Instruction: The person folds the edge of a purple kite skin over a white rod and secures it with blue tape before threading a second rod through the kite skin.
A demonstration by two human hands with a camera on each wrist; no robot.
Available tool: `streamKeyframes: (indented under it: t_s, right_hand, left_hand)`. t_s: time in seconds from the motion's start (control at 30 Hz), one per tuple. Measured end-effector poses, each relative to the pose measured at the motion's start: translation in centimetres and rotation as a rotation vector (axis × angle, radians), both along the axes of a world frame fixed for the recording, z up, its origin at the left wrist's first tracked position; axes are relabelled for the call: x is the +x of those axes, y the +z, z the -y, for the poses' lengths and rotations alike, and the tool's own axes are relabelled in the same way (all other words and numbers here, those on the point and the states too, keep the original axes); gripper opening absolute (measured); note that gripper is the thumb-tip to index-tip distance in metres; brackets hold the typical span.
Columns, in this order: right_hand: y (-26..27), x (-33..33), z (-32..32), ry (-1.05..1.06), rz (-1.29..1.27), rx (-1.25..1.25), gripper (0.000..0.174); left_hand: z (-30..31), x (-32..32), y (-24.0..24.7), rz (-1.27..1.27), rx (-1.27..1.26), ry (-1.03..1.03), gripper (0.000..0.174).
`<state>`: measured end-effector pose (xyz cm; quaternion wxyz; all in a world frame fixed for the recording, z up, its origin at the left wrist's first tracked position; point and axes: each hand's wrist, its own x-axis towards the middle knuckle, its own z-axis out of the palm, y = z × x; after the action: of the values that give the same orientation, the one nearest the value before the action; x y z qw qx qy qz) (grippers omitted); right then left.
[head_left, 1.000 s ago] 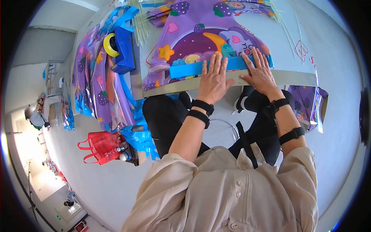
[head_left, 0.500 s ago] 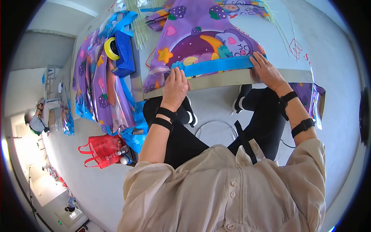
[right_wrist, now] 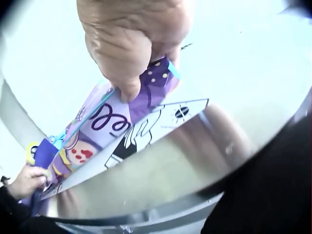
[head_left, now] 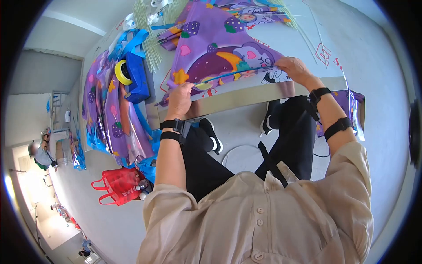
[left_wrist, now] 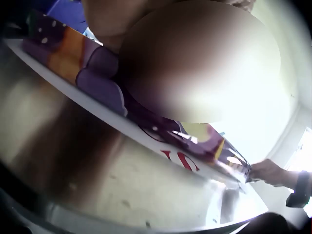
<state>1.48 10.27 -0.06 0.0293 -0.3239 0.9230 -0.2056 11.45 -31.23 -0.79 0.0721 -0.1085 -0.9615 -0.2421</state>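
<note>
Left hand [head_left: 179, 100] and right hand [head_left: 293, 68] each pinch 1 end of the kite's [head_left: 211, 48] blue edge, raised just above the table's [head_left: 246, 97] near rim. Pull unevenly and the thin film may crease, or slip free.

The right hand [right_wrist: 131, 44] pinches one end of the purple sheet [right_wrist: 108, 124]; the left hand [right_wrist: 24, 181] holds the other.

Right side of the table [head_left: 365, 44], upper right of the head view, is wide open, easy to slide a hand through. Upper left is the jam: blue tape dispenser [head_left: 138, 75], stick bundle [head_left: 151, 53] beside it, and the purple printed sheet [head_left: 211, 50] covers the upper middle.
</note>
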Motion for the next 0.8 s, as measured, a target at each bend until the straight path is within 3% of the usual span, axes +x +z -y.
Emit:
streamKeyframes:
  t_s: [0.17, 0.37, 0.47, 0.53, 0.57, 0.63, 0.67, 0.73, 0.77, 0.8]
  right_hand:
    - [0.5, -3.4, 0.4, -0.152, 0.369, -0.122, 0.018]
    - [0.8, -4.1, 1.3, -0.152, 0.331, 0.070, 0.020]
    - [0.6, -4.5, 1.4, -0.114, 0.313, 0.114, 0.020]
    - [0.4, -4.6, 1.5, -0.108, 0.305, 0.105, 0.021]
    - [0.3, -4.7, 1.5, -0.100, 0.296, 0.096, 0.021]
    - [0.1, -4.9, 1.5, -0.094, 0.291, 0.089, 0.021]
    - [0.0, -4.9, 1.6, -0.089, 0.286, 0.083, 0.021]
    - [-0.7, -5.6, 1.5, -0.065, 0.284, 0.088, 0.021]
    - [-1.1, -5.8, 1.4, -0.043, 0.285, 0.093, 0.022]
    - [-1.1, -6.0, 1.4, -0.042, 0.285, 0.093, 0.022]
  left_hand:
    - [1.6, -2.1, -1.2, 0.199, 0.052, 0.025, 0.020]
    - [0.0, -1.7, 0.9, 0.276, -0.132, 0.007, 0.019]
    - [-0.2, -0.4, 1.1, 0.230, -0.181, 0.026, 0.024]
    - [0.1, 0.3, 0.6, -0.012, -0.232, 0.067, 0.029]
    - [0.3, 0.5, 0.4, -0.012, -0.232, 0.067, 0.029]
    - [-0.5, 0.8, 1.1, 0.191, -0.335, 0.274, 0.029]
    - [-0.8, 0.9, 1.0, 0.192, -0.335, 0.275, 0.029]
    - [-1.7, 1.0, 0.5, -0.179, -0.510, 0.276, 0.027]
    - [-2.2, 0.8, 0.1, -0.179, -0.511, 0.275, 0.027]
    - [-2.9, 0.4, -0.3, -0.169, -0.368, 0.112, 0.031]
